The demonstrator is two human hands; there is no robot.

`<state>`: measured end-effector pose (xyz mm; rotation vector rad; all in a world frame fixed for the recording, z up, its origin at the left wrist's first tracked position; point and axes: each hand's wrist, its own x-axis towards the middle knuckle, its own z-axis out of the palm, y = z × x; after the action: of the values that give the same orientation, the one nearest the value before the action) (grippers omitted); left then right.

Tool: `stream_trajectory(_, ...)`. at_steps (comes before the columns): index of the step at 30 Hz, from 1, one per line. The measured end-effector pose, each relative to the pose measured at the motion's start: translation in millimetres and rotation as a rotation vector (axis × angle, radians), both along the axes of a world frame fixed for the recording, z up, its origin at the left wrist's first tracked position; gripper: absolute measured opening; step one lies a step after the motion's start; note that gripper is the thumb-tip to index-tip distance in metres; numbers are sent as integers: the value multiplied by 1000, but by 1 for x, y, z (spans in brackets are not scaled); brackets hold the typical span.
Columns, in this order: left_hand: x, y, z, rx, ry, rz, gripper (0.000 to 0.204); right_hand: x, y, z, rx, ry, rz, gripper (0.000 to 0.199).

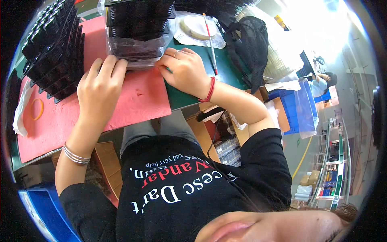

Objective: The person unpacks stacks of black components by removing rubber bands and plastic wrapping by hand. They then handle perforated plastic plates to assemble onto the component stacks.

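A stack of black plastic trays [137,22] stands on a pink foam mat [141,90], with a clear plastic bag [137,48] around its lower part. My left hand [100,86] has its fingers curled onto the bag's near left edge. At the near right corner, my right hand [183,68] pinches the same bag between thumb and fingers. Part of the bag's edge is hidden under my fingertips. Left of my left hand rises another stack of black trays [56,52], without a bag around its visible side.
On the green tabletop [181,94] lie a roll of tape [195,27] and a slim red-and-silver pen-like tool [212,48]. A black mesh bag [248,48] hangs at the table's right. A yellow rubber band [37,109] rests far left. Another person [320,84] sits beyond blue crates [292,107].
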<state>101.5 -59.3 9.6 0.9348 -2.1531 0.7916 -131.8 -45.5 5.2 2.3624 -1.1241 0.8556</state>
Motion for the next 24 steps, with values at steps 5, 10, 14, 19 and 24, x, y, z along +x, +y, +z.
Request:
stream_trajectory(5, 2, 2, 3, 69, 12, -12, 14, 3, 2, 10, 121, 32, -17, 8)
stream_trajectory(10, 6, 1, 3, 113, 86, -52, 10, 6, 12, 17, -15, 151, -21, 12)
stream_trajectory(14, 10, 3, 4, 213, 173, -61, 9, 6, 7, 14, -140, 207, -3, 14)
stream_trajectory(19, 14, 4, 0, 338, 258, -25, 8, 7, 9, 12, -114, 168, 18, 16)
stream_trajectory(24, 14, 5, 4, 475, 275, -24, 9, 7, 9, 9, -110, 171, 12, 18)
